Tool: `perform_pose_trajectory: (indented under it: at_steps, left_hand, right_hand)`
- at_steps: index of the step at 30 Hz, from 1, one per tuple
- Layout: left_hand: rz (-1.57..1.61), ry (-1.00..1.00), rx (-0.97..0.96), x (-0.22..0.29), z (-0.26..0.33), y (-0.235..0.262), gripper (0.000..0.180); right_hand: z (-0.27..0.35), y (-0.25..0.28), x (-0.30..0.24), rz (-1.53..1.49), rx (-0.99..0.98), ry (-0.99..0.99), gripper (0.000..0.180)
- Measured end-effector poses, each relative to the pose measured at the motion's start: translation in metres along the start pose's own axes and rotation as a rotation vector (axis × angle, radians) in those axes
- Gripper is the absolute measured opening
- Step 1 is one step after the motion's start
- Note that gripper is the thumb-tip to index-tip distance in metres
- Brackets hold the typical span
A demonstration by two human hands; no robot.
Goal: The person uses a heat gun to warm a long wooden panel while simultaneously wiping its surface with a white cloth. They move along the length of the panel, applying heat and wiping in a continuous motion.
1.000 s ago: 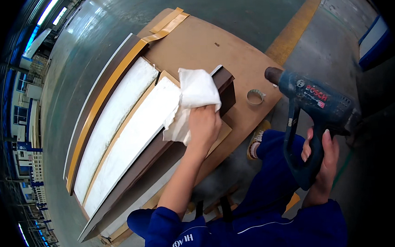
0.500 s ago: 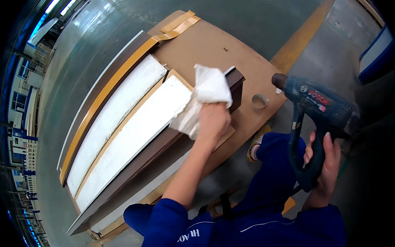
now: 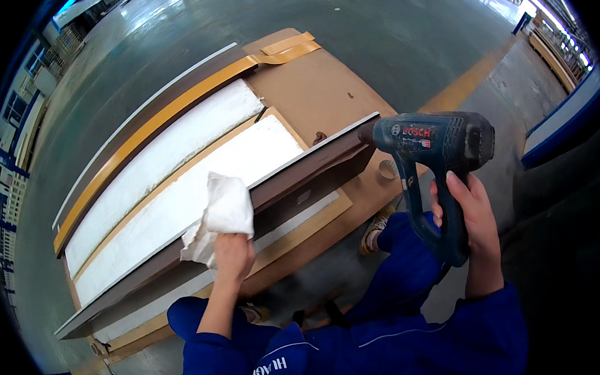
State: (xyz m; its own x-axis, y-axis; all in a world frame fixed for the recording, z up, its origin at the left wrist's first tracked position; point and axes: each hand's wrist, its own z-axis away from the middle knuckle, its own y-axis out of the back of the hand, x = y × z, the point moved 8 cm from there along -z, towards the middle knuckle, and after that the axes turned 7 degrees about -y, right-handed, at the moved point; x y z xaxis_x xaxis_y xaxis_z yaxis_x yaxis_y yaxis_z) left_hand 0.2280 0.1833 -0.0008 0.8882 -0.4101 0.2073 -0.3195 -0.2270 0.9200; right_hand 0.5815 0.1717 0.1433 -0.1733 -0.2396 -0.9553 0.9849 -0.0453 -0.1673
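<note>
In my left hand [image 3: 234, 257] is a bunched white cloth [image 3: 227, 207], pressed against the long dark brown profile [image 3: 299, 167] near its middle. The fingers are closed round the cloth and partly hidden by it. My right hand [image 3: 471, 208] grips the handle of a dark blue heat gun [image 3: 434, 141], whose nozzle points left at the profile's right end. A pale strip edges the profile's top. Behind it lie a white panel [image 3: 210, 172] and a curved white panel [image 3: 168, 164], both with tan edges.
A curved brown piece with a golden strip [image 3: 152, 131] borders the far side of the brown work board [image 3: 321, 83]. A roll of tape [image 3: 387, 169] sits near the board's right edge. Glossy floor [image 3: 248, 15] surrounds the board, and a blue-edged panel [image 3: 564, 120] stands at right.
My left hand has slid the cloth left along the profile, away from its right end. The heat gun has moved left and levelled, its nozzle now by the profile's end. The view has shifted.
</note>
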Motion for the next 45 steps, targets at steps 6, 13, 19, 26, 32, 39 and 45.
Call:
perform_pose_trajectory:
  at_steps: [6,13,19,26,32,39,45]
  left_hand:
    - [0.005,0.069,-0.061,-0.040,0.041,0.019,0.037]
    - [-0.016,-0.025,-0.078,-0.024,0.024,0.012,0.033]
    - [0.003,-0.130,-0.080,0.007,-0.006,0.000,0.030]
    - [0.030,-0.208,-0.036,0.045,-0.048,-0.019,0.032]
    - [0.067,-0.253,-0.033,0.077,-0.085,-0.039,0.032]
    - [0.130,-0.326,0.039,0.107,-0.123,-0.060,0.030]
    - [0.126,-0.365,0.042,0.130,-0.152,-0.078,0.023]
  right_hand:
    - [-0.024,-0.044,-0.007,0.171,-0.193,-0.069,0.025]
    - [-0.038,-0.068,-0.010,0.389,-0.240,-0.178,0.028]
    - [-0.041,-0.069,-0.015,0.481,-0.237,-0.227,0.028]
    - [-0.042,-0.060,-0.013,0.408,-0.266,-0.205,0.028]
    - [-0.033,-0.023,-0.009,0.292,-0.117,-0.186,0.024]
    - [-0.014,0.032,0.008,0.106,-0.013,-0.137,0.024]
    - [0.008,0.072,0.009,-0.045,0.208,0.040,0.030]
